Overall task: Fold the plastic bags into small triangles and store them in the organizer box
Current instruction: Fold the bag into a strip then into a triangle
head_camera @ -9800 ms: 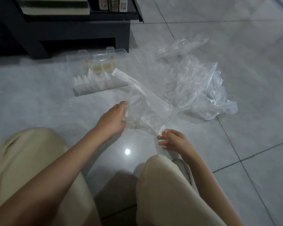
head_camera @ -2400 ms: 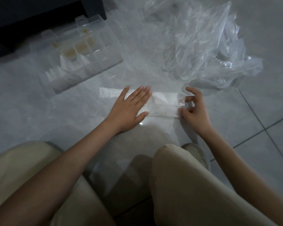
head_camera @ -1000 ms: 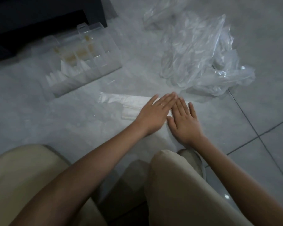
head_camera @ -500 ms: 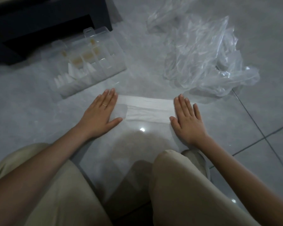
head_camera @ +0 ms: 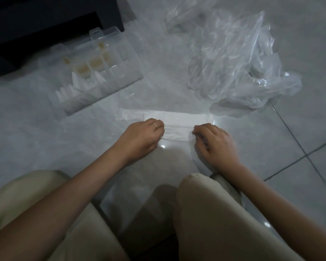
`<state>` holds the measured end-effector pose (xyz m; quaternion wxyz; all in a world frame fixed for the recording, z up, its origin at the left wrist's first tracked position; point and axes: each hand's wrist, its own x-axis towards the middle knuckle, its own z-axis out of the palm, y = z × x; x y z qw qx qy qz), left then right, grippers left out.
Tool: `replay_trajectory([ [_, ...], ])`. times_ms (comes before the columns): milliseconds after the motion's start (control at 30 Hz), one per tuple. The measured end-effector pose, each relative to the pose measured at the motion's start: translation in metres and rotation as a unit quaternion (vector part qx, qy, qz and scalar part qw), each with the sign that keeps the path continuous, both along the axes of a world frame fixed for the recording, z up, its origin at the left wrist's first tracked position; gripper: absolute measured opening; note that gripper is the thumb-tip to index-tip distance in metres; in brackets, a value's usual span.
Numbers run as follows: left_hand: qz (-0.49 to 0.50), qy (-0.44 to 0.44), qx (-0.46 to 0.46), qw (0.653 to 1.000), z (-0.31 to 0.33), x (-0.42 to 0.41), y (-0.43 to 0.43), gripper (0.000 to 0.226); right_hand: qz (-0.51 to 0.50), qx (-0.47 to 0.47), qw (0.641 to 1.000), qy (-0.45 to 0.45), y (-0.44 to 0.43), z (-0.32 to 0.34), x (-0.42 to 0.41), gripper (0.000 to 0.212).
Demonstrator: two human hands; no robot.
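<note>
Bag heap (head_camera: 233, 59) beyond folded strip (head_camera: 179, 120)

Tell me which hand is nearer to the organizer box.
Left. The left hand pinches the folded bag strip a little in front of the organizer box; the right hand pinches it farther right, nearer the loose bags.

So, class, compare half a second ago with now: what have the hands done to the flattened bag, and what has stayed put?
Both hands lay flat at the bag's ends. The left hand and right hand have drawn inward and curled, pinching the near long edge of the folded bag. The bag still lies flat on the floor; the organizer box and the loose bag pile have not moved.
</note>
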<state>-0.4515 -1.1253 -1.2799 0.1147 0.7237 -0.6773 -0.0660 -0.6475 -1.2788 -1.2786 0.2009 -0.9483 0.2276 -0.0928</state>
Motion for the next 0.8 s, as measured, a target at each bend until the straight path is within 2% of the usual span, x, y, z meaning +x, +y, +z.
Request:
replay_trajectory([
  [133, -0.001, 0.001, -0.02, 1.0, 0.0, -0.001, -0.001, 0.008, -0.004, 0.007, 0.999, 0.032, 0.002, 0.003, 0.002, 0.023],
  [267, 0.081, 0.039, -0.046, 0.995, 0.006, -0.003, -0.007, 0.01, 0.015, -0.012, 0.998, 0.061, 0.002, 0.008, 0.001, 0.04],
  [400, 0.131, 0.104, -0.03, 0.985, 0.013, -0.001, -0.012, 0.009, -0.007, -0.02, 1.0, 0.018, 0.001, 0.002, -0.002, 0.025],
  [467, 0.141, 0.161, 0.004, 0.977, 0.012, 0.005, -0.011, 0.013, -0.033, 0.02, 0.999, -0.014, -0.001, 0.002, -0.001, 0.018],
  [567, 0.145, 0.291, 0.083, 0.942, 0.01, 0.015, -0.006, 0.038, -0.084, 0.124, 0.988, -0.028, -0.007, 0.006, 0.001, 0.014],
  [600, 0.153, 0.314, 0.084, 0.933, 0.009, 0.016, -0.004, 0.042, -0.093, 0.156, 0.983, -0.028, -0.01, 0.007, 0.002, 0.013],
  [667, 0.207, 0.336, 0.038, 0.918, 0.006, 0.014, -0.004, 0.037, -0.108, 0.212, 0.971, -0.036, -0.017, 0.006, 0.004, 0.005],
  [800, 0.331, 0.344, -0.026, 0.878, 0.006, 0.009, -0.015, 0.022, -0.171, 0.305, 0.935, -0.054, -0.028, 0.002, 0.013, 0.027],
])
